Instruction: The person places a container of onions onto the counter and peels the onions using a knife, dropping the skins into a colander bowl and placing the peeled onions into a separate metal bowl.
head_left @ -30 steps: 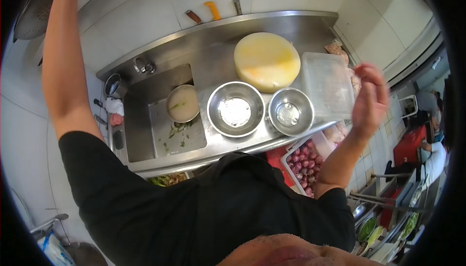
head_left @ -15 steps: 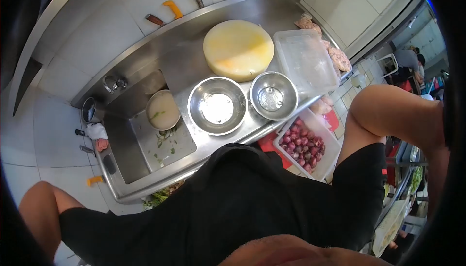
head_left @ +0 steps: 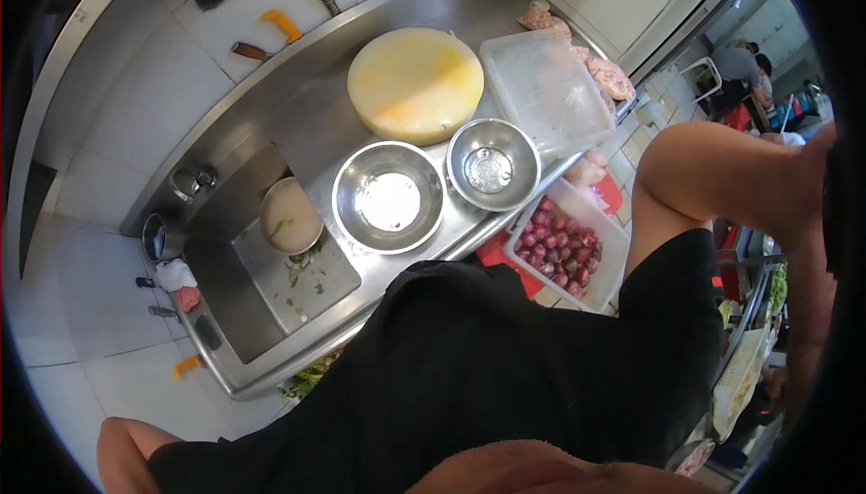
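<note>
My right arm (head_left: pixel 704 165) is raised and bent on the right side. Its hand lies by the dark right rim of the view, where the fingers cannot be made out. Of my left arm only the bent elbow (head_left: pixel 135 458) shows at lower left; that hand is out of sight. In front of me, two steel bowls stand side by side on the steel counter, a larger bowl (head_left: pixel 390 158) and a smaller bowl (head_left: pixel 456 147). Behind them lies a thick round yellowish cutting board (head_left: pixel 415 83). Neither hand is seen touching any of these.
A sink (head_left: pixel 244 304) with a pot of cloudy liquid (head_left: pixel 293 214) and green scraps is at left. A translucent plastic container (head_left: pixel 546 88) and bagged meat (head_left: pixel 609 79) sit at right. Below is a bin of red onions (head_left: pixel 559 250). Another person (head_left: pixel 735 65) is in the background.
The view has shifted and turned slightly, so the counter sits a little further left. My left elbow appears lower and further right. Bowls and board keep their places on the counter.
</note>
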Demonstrator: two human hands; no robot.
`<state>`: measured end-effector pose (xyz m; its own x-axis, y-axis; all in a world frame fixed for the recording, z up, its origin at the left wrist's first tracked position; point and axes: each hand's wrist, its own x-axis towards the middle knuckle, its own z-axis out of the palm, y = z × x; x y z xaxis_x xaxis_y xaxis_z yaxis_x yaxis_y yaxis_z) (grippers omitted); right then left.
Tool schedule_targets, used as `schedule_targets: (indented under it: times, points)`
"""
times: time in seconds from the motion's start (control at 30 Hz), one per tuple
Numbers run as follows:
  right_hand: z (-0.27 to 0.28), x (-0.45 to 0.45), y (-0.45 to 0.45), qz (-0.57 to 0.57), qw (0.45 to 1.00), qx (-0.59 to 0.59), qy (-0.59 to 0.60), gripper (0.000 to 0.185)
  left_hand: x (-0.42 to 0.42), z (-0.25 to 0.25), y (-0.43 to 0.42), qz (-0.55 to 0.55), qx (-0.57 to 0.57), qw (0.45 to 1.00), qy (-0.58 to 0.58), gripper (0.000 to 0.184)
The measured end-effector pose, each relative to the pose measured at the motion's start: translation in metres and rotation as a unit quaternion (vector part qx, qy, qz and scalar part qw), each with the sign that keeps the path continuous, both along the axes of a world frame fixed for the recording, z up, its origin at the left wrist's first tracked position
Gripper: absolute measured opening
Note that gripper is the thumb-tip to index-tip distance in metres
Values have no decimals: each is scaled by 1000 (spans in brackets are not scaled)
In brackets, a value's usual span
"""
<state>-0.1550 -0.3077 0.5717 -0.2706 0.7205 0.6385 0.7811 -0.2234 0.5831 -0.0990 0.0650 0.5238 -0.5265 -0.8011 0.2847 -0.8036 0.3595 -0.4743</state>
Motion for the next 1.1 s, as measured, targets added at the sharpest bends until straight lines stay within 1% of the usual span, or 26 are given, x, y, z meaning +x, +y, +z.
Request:
schedule_targets:
  times: [0.27,0.3,0.5,0.63,0.77,0.87,0.93,1.0,1.07,1.1]
  points:
    - [-30,-1,-13,20,999,19,-18,33,-6,-13,0,13,-24,999,-22,44]
    - [-34,1,-15,26,999,26,-19,33,-3,-8,-1,22,-17,999,-16,44]
    - [-57,9,-21,54,997,43,-43,31,-14,-22,-11,28,-11,998,-53,41]
    - [-80,26,-13,46,996,75,-32,29,-11,-19,-14,29,9,999,-25,40]
    - [-83,32,-9,49,994,90,-27,28,-14,-10,-18,48,18,999,-17,39]
    - [-84,33,-11,32,994,106,-21,27,-12,-18,-17,42,-4,999,-24,38]
    - [-90,36,-14,7,991,137,-8,27,-10,-21,-16,33,-19,999,-26,37]
    - [-101,42,-23,-32,979,201,21,26,-7,-20,-12,25,-36,999,-32,37]
    - [-124,52,-35,-98,949,288,80,26,-8,-13,-3,14,-69,996,-47,36]
    - [-143,60,-43,-143,919,343,133,26,-12,-7,5,8,-100,993,-56,36]
